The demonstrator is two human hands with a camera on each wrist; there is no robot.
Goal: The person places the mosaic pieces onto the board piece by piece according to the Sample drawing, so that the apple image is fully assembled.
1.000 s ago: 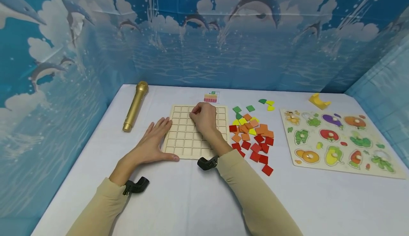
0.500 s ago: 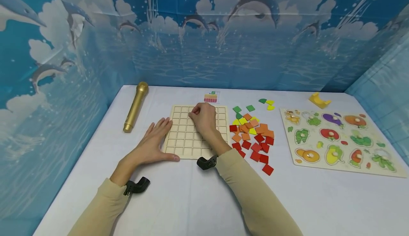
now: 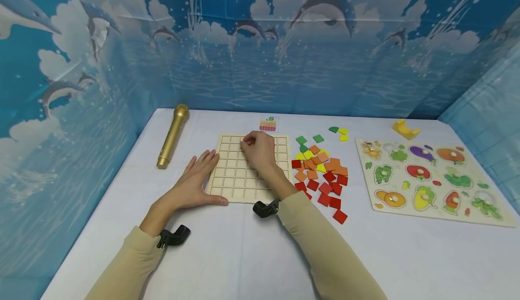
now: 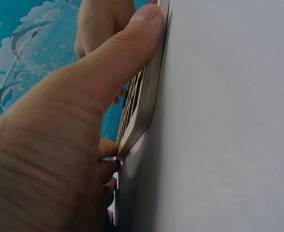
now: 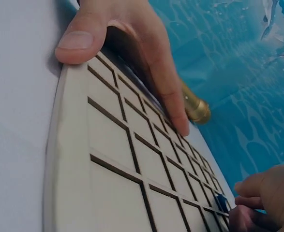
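Note:
A wooden grid board (image 3: 233, 173) lies on the white table in the head view. My left hand (image 3: 194, 185) is spread at its near left corner, fingertips along the left edge and thumb (image 4: 144, 24) on the front edge. Over the board's upper middle, my right hand (image 3: 261, 151) has its fingers bent and pinches a small dark bluish piece (image 5: 222, 203) right at a grid cell. That piece is hidden behind the fingers in the head view. The board's other visible cells hold no tiles.
Red tiles (image 3: 335, 202), orange tiles (image 3: 340, 171), yellow and green tiles (image 3: 318, 137) lie right of the board. A picture card (image 3: 269, 123) is behind it. A gold microphone (image 3: 172, 136) lies left; a vegetable puzzle (image 3: 430, 180) and yellow curved block (image 3: 406, 129) are right.

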